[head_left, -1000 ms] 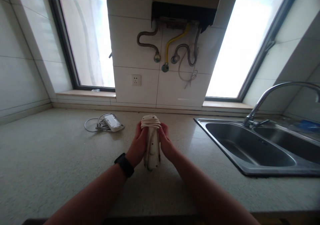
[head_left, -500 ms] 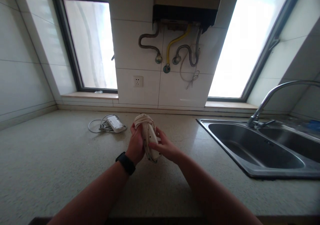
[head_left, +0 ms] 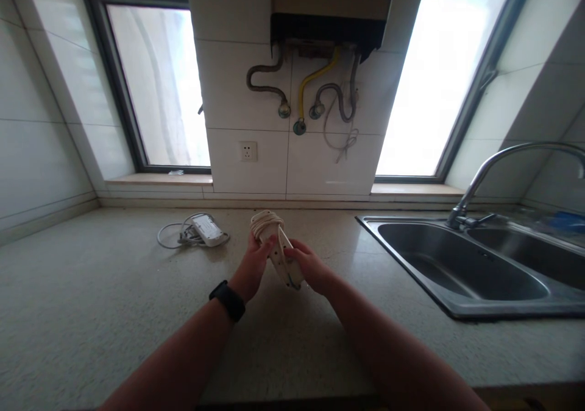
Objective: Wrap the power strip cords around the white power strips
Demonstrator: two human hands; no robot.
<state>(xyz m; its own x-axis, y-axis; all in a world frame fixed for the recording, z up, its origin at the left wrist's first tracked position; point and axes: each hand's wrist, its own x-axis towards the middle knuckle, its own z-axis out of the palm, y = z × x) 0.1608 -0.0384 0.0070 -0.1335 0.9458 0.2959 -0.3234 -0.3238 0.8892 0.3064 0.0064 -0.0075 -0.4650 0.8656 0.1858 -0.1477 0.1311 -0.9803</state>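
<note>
Over the counter in front of me is a whitish power strip (head_left: 278,257), tilted, with its cord (head_left: 267,220) wound in several turns round the far end. My left hand (head_left: 250,266) is closed round the strip's left side, thumb laid across its face. On the other side, my right hand (head_left: 311,266) is closed, its fingertips at a stretch of cord that stands off the strip near its right edge. Part of the strip's right side is hidden by those fingers. A black watch is on my left wrist.
Left of my hands, a second white power strip (head_left: 208,229) lies with its grey cord (head_left: 170,235) looped beside it. A steel double sink (head_left: 450,306) with a curved faucet (head_left: 484,170) is set in the counter (head_left: 114,301) at right. A wall socket (head_left: 248,151) and hoses are behind.
The power strip has turned slightly, its near end swinging right. My right thumb has come off its face, and the right fingers have closed at the cord. The view has shifted a little.
</note>
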